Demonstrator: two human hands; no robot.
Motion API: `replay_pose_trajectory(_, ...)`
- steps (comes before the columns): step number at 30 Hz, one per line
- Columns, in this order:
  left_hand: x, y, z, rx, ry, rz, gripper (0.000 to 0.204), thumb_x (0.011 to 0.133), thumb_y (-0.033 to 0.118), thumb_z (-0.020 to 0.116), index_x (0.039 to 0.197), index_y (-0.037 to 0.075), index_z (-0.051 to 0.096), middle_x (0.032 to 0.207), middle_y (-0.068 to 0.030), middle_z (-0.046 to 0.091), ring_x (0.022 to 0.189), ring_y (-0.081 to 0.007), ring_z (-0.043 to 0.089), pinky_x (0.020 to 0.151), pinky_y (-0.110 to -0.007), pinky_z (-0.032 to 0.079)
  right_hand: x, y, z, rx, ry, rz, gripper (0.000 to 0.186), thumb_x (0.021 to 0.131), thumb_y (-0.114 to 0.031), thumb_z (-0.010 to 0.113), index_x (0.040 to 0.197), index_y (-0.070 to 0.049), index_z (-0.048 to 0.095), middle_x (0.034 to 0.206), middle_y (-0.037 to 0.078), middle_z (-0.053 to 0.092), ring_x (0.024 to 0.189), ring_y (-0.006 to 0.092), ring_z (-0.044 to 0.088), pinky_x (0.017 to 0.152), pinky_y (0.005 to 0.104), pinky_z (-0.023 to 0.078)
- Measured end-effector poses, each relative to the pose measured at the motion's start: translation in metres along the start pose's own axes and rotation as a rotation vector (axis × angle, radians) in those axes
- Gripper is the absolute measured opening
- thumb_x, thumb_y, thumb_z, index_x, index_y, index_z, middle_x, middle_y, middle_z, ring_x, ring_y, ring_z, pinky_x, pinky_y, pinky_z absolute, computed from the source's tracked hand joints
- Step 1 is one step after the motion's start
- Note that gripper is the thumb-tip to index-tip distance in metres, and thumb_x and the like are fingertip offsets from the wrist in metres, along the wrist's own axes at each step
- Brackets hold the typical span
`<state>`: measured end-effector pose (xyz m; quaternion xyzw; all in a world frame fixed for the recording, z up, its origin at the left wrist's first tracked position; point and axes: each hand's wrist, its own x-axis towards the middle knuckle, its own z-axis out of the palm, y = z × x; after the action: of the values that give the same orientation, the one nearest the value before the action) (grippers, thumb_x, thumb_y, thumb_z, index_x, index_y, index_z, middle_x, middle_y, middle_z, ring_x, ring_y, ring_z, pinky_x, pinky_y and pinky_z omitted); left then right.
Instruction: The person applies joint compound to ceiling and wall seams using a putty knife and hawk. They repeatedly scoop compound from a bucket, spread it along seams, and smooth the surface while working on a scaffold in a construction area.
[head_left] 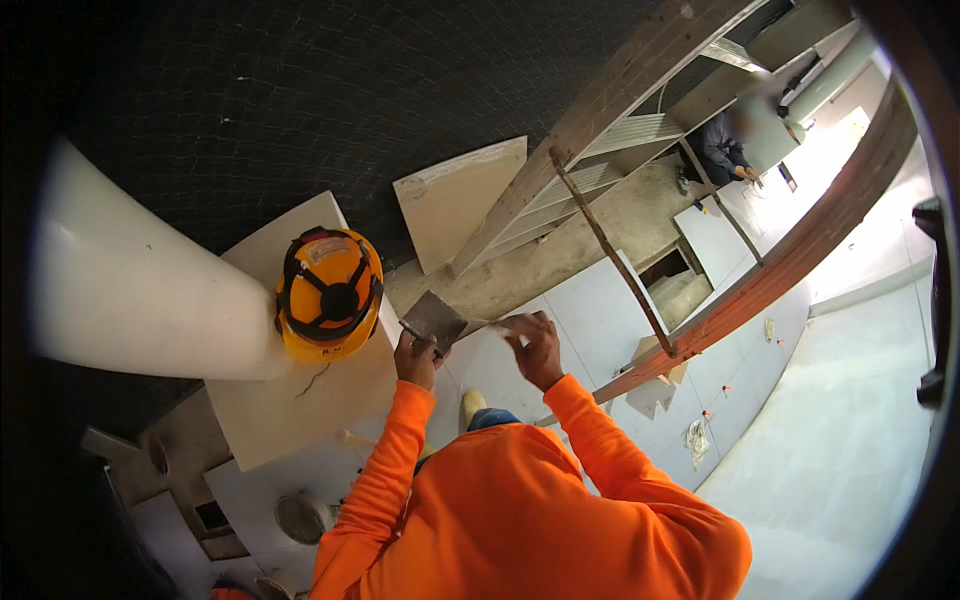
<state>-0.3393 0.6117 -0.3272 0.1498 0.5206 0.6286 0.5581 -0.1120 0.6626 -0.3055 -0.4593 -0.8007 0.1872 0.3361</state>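
Observation:
My left hand (418, 362) is closed round the handle of a dark, square-bladed trowel (436, 318), held flat in front of my chest. Just to its right, my right hand (535, 352) pinches something thin and greyish by the trowel's edge. Motion blur and my fingers keep me from making out its kind. A yellow hard hat (352, 338) lies upside down left of my hands, its black straps showing. It rests on a pale board (262, 425) beside a thick white column (150, 265).
A wooden ladder-like frame (610, 100) rises ahead, its long rail (800, 230) curving past my right. Another pale board (465, 195) leans against the dark wall (330, 90). A bucket (300, 518) stands lower left. Floor openings (665, 270) show between panels. Another person (720, 150) crouches far right.

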Motion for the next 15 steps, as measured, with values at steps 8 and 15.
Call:
replay_pose_trajectory(8, -0.001, -0.007, -0.021, 0.215, -0.164, -0.177, 0.03, 0.095, 0.001, 0.059, 0.124, 0.008, 0.059, 0.105, -0.0062, 0.067, 0.085, -0.0177, 0.069, 0.076, -0.039, 0.065, 0.063, 0.023, 0.029, -0.15, 0.162, -0.031, 0.019, 0.09, -0.015, 0.067, 0.108, -0.013, 0.073, 0.103, 0.004, 0.072, 0.09, 0.0277, 0.062, 0.083, 0.0395, 0.046)
replay_pose_trajectory(15, -0.001, 0.005, -0.016, 0.057, -0.194, -0.339, 0.03, 0.09, 0.008, 0.067, 0.12, 0.011, 0.064, 0.098, -0.0042, 0.071, 0.076, -0.0164, 0.071, 0.06, -0.029, 0.061, 0.066, 0.036, 0.028, 1.394, -0.212, 0.749, 0.034, 0.098, -0.024, 0.066, 0.124, -0.003, 0.061, 0.099, 0.0, 0.066, 0.088, 0.0101, 0.065, 0.077, 0.0311, 0.055)
